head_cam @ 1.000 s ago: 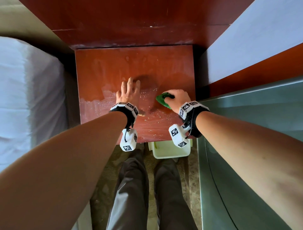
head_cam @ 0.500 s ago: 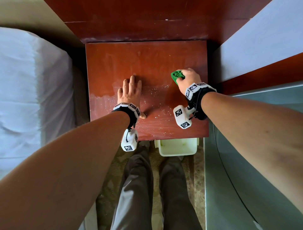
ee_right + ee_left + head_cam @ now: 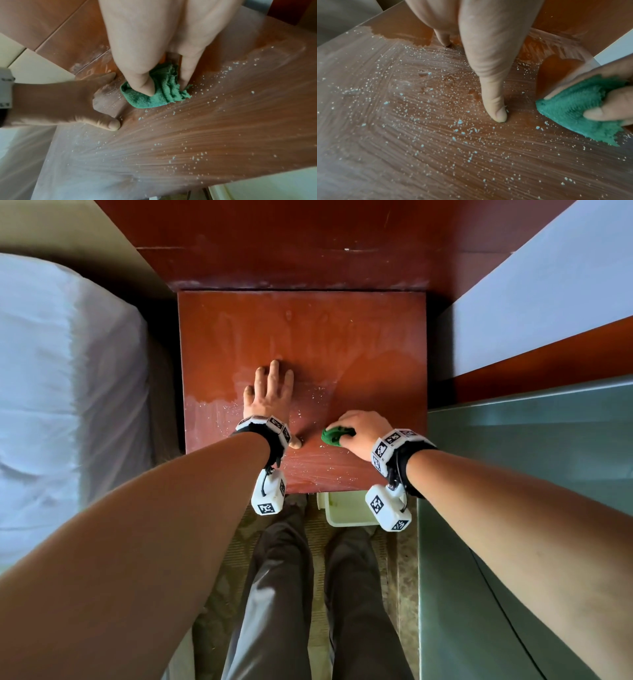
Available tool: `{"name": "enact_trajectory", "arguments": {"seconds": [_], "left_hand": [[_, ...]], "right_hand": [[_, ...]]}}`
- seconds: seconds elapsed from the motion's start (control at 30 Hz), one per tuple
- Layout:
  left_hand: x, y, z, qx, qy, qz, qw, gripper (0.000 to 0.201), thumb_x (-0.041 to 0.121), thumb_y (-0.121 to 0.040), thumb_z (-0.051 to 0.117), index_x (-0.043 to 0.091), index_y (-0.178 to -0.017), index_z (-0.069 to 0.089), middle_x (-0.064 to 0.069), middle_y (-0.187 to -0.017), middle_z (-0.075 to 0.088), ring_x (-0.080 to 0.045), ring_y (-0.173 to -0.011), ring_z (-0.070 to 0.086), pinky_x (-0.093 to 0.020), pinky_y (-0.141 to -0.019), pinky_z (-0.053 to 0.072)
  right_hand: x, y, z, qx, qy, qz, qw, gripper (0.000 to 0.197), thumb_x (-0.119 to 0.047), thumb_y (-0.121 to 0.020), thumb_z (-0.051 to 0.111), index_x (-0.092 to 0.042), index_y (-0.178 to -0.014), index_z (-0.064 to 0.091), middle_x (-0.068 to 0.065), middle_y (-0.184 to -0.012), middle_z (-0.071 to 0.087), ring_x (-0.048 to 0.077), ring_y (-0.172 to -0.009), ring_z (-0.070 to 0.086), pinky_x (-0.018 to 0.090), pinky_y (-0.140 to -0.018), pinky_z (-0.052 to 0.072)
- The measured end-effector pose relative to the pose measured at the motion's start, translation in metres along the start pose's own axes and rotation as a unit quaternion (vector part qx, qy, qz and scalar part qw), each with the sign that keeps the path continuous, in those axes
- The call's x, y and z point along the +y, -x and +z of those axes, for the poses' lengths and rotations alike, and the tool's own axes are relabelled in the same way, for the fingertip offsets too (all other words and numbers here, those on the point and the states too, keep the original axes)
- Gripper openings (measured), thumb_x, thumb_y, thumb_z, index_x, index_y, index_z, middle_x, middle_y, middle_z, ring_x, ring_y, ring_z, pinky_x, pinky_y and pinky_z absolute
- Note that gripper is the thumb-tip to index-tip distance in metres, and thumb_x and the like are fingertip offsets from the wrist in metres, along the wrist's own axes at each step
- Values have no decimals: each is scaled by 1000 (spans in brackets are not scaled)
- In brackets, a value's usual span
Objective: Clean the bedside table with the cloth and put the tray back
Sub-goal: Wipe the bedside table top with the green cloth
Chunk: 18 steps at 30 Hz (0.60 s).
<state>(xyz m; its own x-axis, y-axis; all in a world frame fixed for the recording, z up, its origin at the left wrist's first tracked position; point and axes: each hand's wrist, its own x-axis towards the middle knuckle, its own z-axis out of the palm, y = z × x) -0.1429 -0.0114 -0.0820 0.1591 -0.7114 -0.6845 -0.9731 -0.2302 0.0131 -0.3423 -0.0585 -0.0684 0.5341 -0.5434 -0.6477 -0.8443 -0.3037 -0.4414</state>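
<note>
Green cloth [image 3: 334,436], one, bunched under right hand [image 3: 363,433] on near part of table [image 3: 301,337]. Left hand [image 3: 269,395] flat, fingers straight, bracing. Far half looks wiped; white crumbs [image 3: 458,121] scattered across near half. One tray [image 3: 346,510] on floor below front edge, not yet put back.

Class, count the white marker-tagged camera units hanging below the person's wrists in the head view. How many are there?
2. One camera unit hangs below the left wrist, over the table's front edge; the other hangs below the right wrist, over the tray on the floor.
</note>
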Motion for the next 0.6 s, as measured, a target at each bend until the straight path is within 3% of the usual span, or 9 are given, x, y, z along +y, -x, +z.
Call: {"name": "enact_trajectory", "arguments": {"seconds": [0.1, 0.17, 0.23, 0.27, 0.33, 0.4, 0.43, 0.6], "left_hand": [[0, 0, 2, 9, -1, 1, 1000, 154, 64, -48, 86, 19, -152, -18, -11, -158, -25, -36, -148, -11, -53, -119, 13], [0, 1, 1, 4, -3, 1, 1000, 154, 65, -49, 85, 19, -152, -19, -11, -158, -26, -36, -148, -12, -52, -120, 12], [-1, 1, 0, -4, -3, 1, 1000, 153, 65, -49, 84, 19, -152, -19, -11, -158, -27, -35, -148, -13, -52, -120, 10], [-1, 1, -1, -6, -1, 1, 1000, 153, 65, -50, 84, 19, -152, -19, -11, -158, -27, -35, -148, -13, -51, -120, 10], [0, 0, -1, -8, 2, 2, 1000, 153, 65, -50, 84, 19, -152, -19, -10, -158, -27, -34, -148, -14, -51, -120, 10], [0, 1, 0, -10, 4, 1, 1000, 152, 64, -50, 84, 19, -152, -19, -10, -158, -28, -34, -147, -15, -51, -120, 9], [-1, 1, 0, -11, 5, 2, 1000, 152, 64, -51, 84, 19, -152, -19, -10, -158, -28, -34, -147, -15, -52, -120, 9], [0, 1, 1, -6, 13, 6, 1000, 151, 62, -51, 85, 19, -153, -18, -10, -158, -27, -34, -147, -15, -52, -119, 8]], "right_hand": [[-2, 0, -1, -4, -31, 27, 999, 34, -22, -85, 58, -38, -113, 69, -15, -116, 65, 12, -101, 63, 28, -86, 52], [-2, -5, -7, 22, -96, 50, 994, 32, -18, -86, 57, -36, -111, 69, -12, -104, 69, 8, -81, 67, 23, -68, 55], [-1, -12, -18, 103, -152, 82, 980, 32, -15, -89, 56, -29, -114, 69, -8, -96, 71, 5, -65, 64, 14, -52, 49], [0, -16, -26, 157, -159, 99, 970, 32, -15, -89, 55, -26, -115, 69, -5, -97, 72, 8, -65, 64, 11, -49, 45], [3, -27, -41, 239, -136, 129, 953, 33, -17, -88, 54, -20, -118, 68, 4, -109, 72, 19, -89, 67, 14, -65, 46], [3, -38, -52, 263, -119, 163, 943, 37, -19, -89, 52, -18, -125, 63, 8, -123, 65, 26, -113, 59, 25, -89, 44], [3, -44, -55, 257, -117, 175, 943, 39, -19, -90, 50, -19, -127, 61, 7, -128, 61, 27, -118, 56, 28, -95, 43], [-12, -49, -44, 216, -72, 125, 966, 38, -17, -88, 51, -25, -123, 64, 2, -125, 60, 27, -112, 58, 31, -93, 45]]}}
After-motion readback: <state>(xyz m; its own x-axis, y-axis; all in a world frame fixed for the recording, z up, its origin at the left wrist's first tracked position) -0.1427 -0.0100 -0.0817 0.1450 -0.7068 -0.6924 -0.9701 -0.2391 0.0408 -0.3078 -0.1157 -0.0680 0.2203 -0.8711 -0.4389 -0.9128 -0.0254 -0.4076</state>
